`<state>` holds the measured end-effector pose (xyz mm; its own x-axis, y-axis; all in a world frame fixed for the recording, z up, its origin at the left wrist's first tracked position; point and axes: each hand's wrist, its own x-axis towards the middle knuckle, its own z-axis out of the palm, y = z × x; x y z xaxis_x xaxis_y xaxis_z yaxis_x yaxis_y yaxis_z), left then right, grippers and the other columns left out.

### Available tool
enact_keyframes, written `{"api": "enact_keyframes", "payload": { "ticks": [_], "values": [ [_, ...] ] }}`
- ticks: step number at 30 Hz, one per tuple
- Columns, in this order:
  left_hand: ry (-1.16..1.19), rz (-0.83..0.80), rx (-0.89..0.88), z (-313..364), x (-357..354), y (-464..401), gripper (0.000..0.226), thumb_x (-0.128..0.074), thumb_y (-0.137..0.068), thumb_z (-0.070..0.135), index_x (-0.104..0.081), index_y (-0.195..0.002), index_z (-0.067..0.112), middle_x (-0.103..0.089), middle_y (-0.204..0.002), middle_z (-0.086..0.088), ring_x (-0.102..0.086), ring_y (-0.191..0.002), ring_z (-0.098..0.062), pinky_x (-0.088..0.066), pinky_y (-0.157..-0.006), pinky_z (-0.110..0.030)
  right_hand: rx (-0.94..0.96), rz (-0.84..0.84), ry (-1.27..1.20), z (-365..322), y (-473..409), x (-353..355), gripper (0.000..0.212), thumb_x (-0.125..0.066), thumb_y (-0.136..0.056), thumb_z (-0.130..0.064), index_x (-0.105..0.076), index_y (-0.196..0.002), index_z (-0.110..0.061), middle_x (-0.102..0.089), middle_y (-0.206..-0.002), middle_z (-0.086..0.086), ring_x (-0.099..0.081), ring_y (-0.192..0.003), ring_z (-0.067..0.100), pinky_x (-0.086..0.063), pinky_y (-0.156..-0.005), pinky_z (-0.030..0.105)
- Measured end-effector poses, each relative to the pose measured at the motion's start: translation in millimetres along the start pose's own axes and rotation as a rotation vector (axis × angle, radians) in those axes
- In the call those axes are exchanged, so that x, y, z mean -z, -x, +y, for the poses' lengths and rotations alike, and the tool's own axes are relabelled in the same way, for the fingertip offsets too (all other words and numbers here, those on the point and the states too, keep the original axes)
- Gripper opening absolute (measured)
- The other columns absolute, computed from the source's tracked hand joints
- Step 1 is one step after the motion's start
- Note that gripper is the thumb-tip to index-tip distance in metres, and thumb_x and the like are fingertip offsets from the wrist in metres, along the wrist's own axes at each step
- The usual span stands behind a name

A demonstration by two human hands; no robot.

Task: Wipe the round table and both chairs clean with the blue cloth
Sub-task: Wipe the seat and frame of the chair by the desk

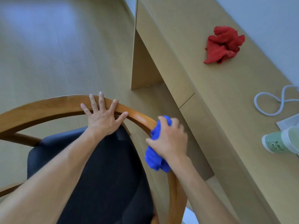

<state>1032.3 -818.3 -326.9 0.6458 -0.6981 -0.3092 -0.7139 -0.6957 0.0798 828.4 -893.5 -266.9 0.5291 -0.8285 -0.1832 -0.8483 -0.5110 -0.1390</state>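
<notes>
A wooden chair with a curved rail (48, 107) and a dark seat cushion (103, 172) fills the lower half of the view. My left hand (103, 115) lies flat on top of the rail, fingers spread, holding nothing. My right hand (169, 139) is closed on the bunched blue cloth (153, 157), which is pressed against the rail where it curves down on the right. The round table and a second chair are not in view.
A long light-wood desk (202, 97) runs along the right, close to the chair. On it lie a crumpled red cloth (224, 44), a white cable (271, 101) and a pale green cup (281, 141) on its side. Pale wooden floor (48, 54) spreads to the left.
</notes>
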Motion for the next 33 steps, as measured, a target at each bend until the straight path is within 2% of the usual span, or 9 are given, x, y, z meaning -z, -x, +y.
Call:
{"api": "enact_keyframes", "payload": {
  "ticks": [3, 7, 10, 12, 16, 19, 24, 27, 33],
  "values": [
    [0.007, -0.021, 0.021, -2, -1, -1, 0.089, -0.001, -0.072, 0.084, -0.010, -0.148, 0.040, 0.019, -0.158, -0.008, 0.026, -0.140, -0.041, 0.010, -0.107, -0.068, 0.073, -0.150, 0.019, -24, -35, 4, 0.070, -0.067, -0.073, -0.051, -0.038, -0.132, -0.027, -0.041, -0.126, 0.008, -0.046, -0.107, 0.032, -0.040, -0.085, 0.040],
    [0.001, -0.030, 0.018, -3, 2, -2, 0.093, 0.002, -0.066, 0.088, -0.010, -0.147, 0.042, 0.019, -0.158, -0.008, 0.025, -0.140, -0.041, 0.011, -0.107, -0.067, -0.011, 0.044, -0.220, 11, 16, -2, 0.072, -0.067, -0.070, -0.052, -0.036, -0.132, -0.033, -0.039, -0.125, 0.002, -0.045, -0.105, 0.025, -0.043, -0.084, 0.035],
    [-0.002, -0.048, 0.017, -2, 6, -2, 0.091, -0.001, -0.068, 0.088, -0.010, -0.147, 0.044, 0.018, -0.158, -0.008, 0.024, -0.141, -0.041, 0.008, -0.107, -0.068, -0.128, 0.185, -0.417, 45, 89, -14, 0.080, -0.074, -0.067, -0.047, -0.034, -0.135, -0.034, -0.037, -0.130, -0.004, -0.044, -0.112, 0.015, -0.047, -0.086, 0.031],
    [-0.009, -0.055, 0.022, 0, 7, 0, 0.090, -0.003, -0.069, 0.087, -0.009, -0.147, 0.044, 0.018, -0.159, -0.008, 0.023, -0.141, -0.041, 0.007, -0.107, -0.068, -0.274, 0.223, -0.528, 56, 140, -34, 0.088, -0.082, -0.062, -0.039, -0.038, -0.137, -0.026, -0.040, -0.129, -0.002, -0.046, -0.111, 0.013, -0.046, -0.089, 0.030],
    [0.014, -0.034, 0.025, 5, 9, 4, 0.080, -0.013, -0.079, 0.082, -0.011, -0.148, 0.042, 0.017, -0.159, -0.007, 0.021, -0.142, -0.040, 0.005, -0.108, -0.069, -0.524, 0.172, -0.746, 58, 186, -61, 0.070, -0.078, -0.053, -0.035, -0.053, -0.115, -0.015, -0.044, -0.105, 0.005, -0.046, -0.089, 0.023, -0.049, -0.085, 0.043],
    [0.041, -0.038, 0.032, 10, 11, 7, 0.074, -0.018, -0.085, 0.076, -0.012, -0.149, 0.040, 0.017, -0.159, -0.007, 0.021, -0.142, -0.040, 0.005, -0.108, -0.069, -0.455, 0.222, -0.605, 59, 180, -59, 0.090, -0.091, -0.054, -0.026, -0.048, -0.132, -0.016, -0.048, -0.125, 0.004, -0.054, -0.108, 0.025, -0.051, -0.089, 0.042],
    [0.032, -0.034, 0.029, 10, 10, 8, 0.072, -0.019, -0.086, 0.074, -0.012, -0.149, 0.038, 0.015, -0.159, -0.008, 0.020, -0.142, -0.040, 0.006, -0.108, -0.068, -0.138, 0.229, -0.439, 56, 102, -22, 0.081, -0.076, -0.068, -0.052, -0.038, -0.137, -0.029, -0.042, -0.128, -0.002, -0.048, -0.110, 0.015, -0.046, -0.085, 0.029],
    [0.037, -0.042, 0.047, 11, 10, 9, 0.072, -0.019, -0.087, 0.073, -0.010, -0.149, 0.038, 0.015, -0.159, -0.008, 0.020, -0.142, -0.040, 0.005, -0.108, -0.067, -0.055, 0.128, -0.310, 36, 53, -10, 0.080, -0.069, -0.071, -0.056, -0.037, -0.139, -0.030, -0.040, -0.130, 0.000, -0.045, -0.110, 0.022, -0.044, -0.091, 0.034],
    [0.125, -0.082, -0.054, 68, 9, 31, 0.061, -0.016, -0.093, 0.063, -0.010, -0.149, 0.039, 0.010, -0.160, -0.008, 0.019, -0.143, -0.039, 0.004, -0.110, -0.066, -0.038, 0.347, -0.308, 39, 84, -23, 0.091, -0.081, -0.059, -0.050, -0.043, -0.136, -0.020, -0.043, -0.134, 0.011, -0.047, -0.110, 0.029, -0.046, -0.090, 0.040]
  ]
}}
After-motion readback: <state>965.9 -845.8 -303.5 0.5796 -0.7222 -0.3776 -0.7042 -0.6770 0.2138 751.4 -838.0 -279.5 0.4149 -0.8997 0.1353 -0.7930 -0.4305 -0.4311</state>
